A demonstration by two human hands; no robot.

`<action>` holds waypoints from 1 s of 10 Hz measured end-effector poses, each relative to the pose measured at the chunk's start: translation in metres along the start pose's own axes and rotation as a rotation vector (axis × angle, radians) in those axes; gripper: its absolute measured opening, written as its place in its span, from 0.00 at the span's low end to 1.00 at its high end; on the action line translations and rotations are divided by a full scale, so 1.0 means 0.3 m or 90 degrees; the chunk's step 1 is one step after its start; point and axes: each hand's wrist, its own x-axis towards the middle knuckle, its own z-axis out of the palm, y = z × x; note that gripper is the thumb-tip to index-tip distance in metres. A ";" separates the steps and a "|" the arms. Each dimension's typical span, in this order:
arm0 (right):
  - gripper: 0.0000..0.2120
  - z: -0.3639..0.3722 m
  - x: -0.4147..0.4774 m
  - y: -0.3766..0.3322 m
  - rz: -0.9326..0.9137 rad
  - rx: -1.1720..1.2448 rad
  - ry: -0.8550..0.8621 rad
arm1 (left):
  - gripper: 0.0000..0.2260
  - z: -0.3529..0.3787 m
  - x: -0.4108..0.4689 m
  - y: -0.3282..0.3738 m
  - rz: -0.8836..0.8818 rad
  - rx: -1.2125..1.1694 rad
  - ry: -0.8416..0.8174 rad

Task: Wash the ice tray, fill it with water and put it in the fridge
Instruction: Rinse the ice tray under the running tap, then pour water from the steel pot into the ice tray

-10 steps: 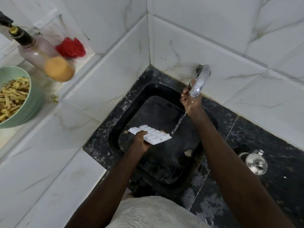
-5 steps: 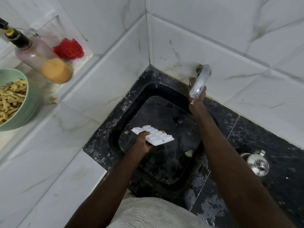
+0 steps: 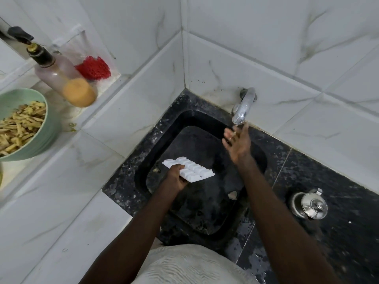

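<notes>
— Right hand (image 3: 238,143) has come off the tap (image 3: 245,103); half a second ago it was wrapped round the spout, and now it hangs just under it with the fingers spread and holding nothing.

— And the ice tray (image 3: 192,172)?

— It has hardly shifted. It is held up over the black sink (image 3: 205,212), roughly level. The left hand (image 3: 174,178) grips its near long edge, with the fingers curled onto the top.

— How does it lie?

— Its long axis runs from 10 o'clock to 4 o'clock. The held part is toward the 10 o'clock end, so the 4 o'clock end sticks out free. I cannot tell whether the cells face up.

— Which way is the spout from the tray?

— At about 1 o'clock, apart from it. No stream shows. The free right hand is nearer the tap, while the left would have to carry the tray toward 1 o'clock to get under the mouth.

— Anything in the way?

— Only the right hand itself, which lies between the tray and the spout. A pale scrap (image 3: 232,195) sits on the sink floor at 4 o'clock. Further out, a lidded steel pot (image 3: 309,204) stands on the counter at 3 o'clock. At 10 o'clock, a bottle (image 3: 63,80), a red mesh scrubber (image 3: 93,68) and a green bowl (image 3: 51,130) are well apart on the ledge.
</notes>
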 end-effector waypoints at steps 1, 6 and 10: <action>0.12 -0.151 -0.080 0.254 0.102 -0.244 0.045 | 0.13 -0.017 -0.003 -0.017 -0.033 -0.026 0.053; 0.08 -0.161 -0.417 0.297 0.170 -0.261 -0.039 | 0.20 0.167 -0.307 -0.021 -0.143 0.005 0.037; 0.11 -0.171 -0.529 0.297 -0.038 -0.419 0.024 | 0.19 0.074 -0.288 -0.068 -0.117 0.143 0.113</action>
